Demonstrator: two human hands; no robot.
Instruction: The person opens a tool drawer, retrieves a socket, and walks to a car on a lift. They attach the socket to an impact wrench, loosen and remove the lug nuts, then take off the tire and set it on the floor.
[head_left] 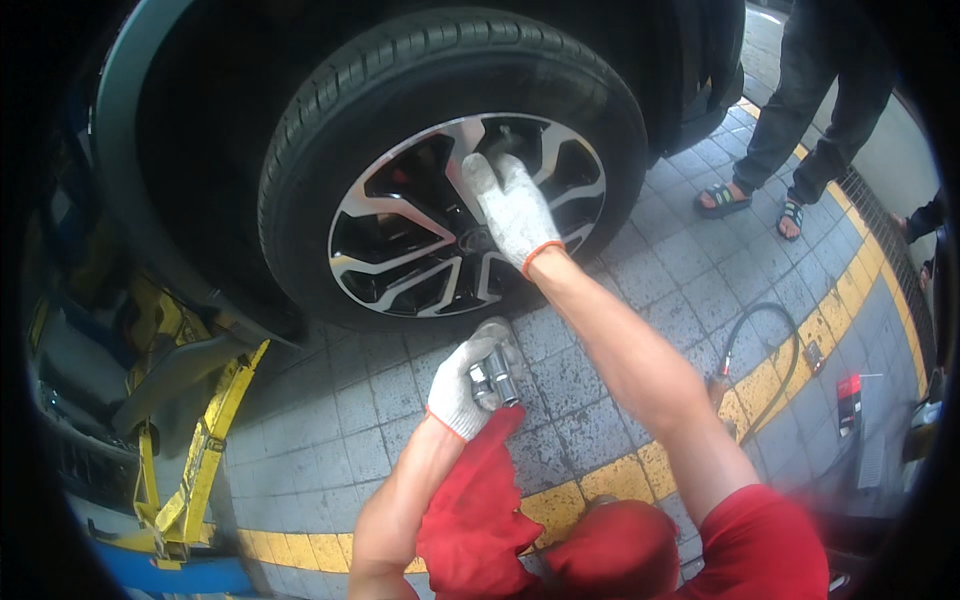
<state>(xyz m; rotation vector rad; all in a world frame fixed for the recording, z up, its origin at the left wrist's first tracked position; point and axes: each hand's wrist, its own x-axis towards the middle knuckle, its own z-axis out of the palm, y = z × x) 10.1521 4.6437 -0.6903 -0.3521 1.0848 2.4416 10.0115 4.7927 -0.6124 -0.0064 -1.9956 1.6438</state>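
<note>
A car wheel (467, 240) with a two-tone black and silver alloy rim stands upright in front of me, its tyre (330, 110) under the dark wheel arch. My right hand (515, 210), in a white knit glove with an orange cuff, reaches across the rim's upper right, beside the hub. Its two visible fingers are spread apart over the spokes; the fingertips are slightly blurred. Below the tyre, my left hand (464, 382), gloved alike, is closed around shiny chrome lug nuts (505, 378). Its fingers partly hide them, so their number is unclear.
A yellow metal lift arm (205, 450) stands at the left. At the right, a person in dark trousers (795, 115) and sandals stands on the grey tiled floor (340, 430). A black hose (797, 345) and a red-black box (849, 405) lie near the yellow stripe (640, 480).
</note>
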